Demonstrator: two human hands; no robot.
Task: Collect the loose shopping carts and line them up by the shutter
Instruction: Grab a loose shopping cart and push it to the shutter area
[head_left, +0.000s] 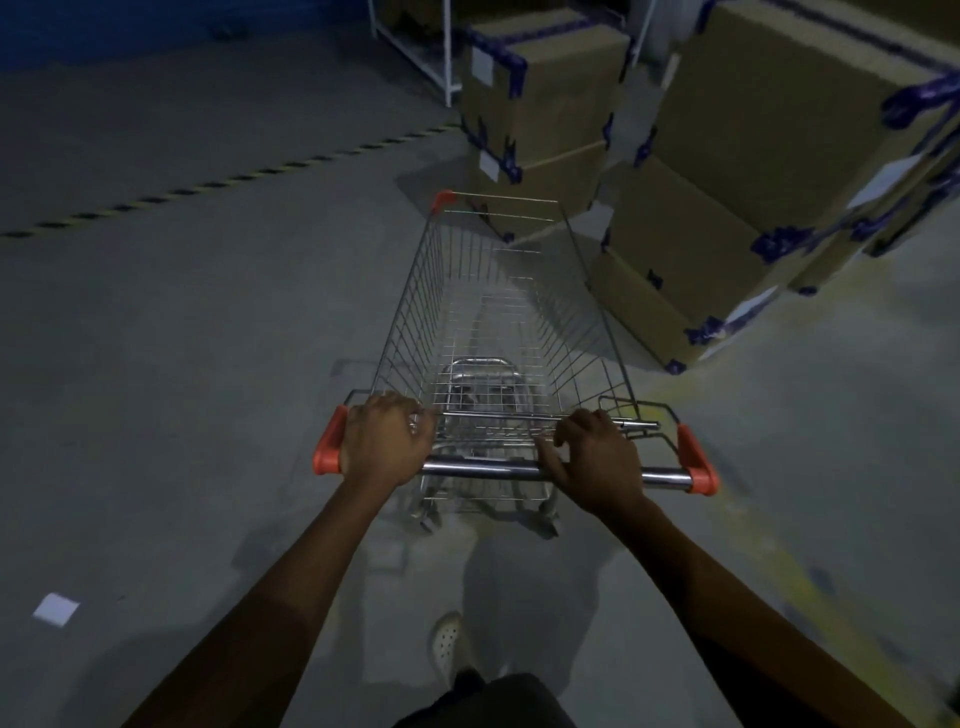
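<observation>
Two hands on my feed: left hand (384, 441) and right hand (597, 462), each grip closed round the shopping cart (415, 312) handle (483, 469), cardboard boxes (540, 104) just ahead.

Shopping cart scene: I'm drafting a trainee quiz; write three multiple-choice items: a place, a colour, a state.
1. Where do the cardboard boxes stand?
A. ahead-right of the shopping cart
B. inside its basket
C. behind the person
2. What colour are the handle's end caps?
A. blue
B. orange-red
C. green
3. How is the handle bar held?
A. by both hands
B. by one hand
C. by none
Answers: 1 A, the stacks rise beyond the cart's front right corner; 2 B, both caps show orange-red; 3 A, left hand and right hand each grip the bar.
</observation>
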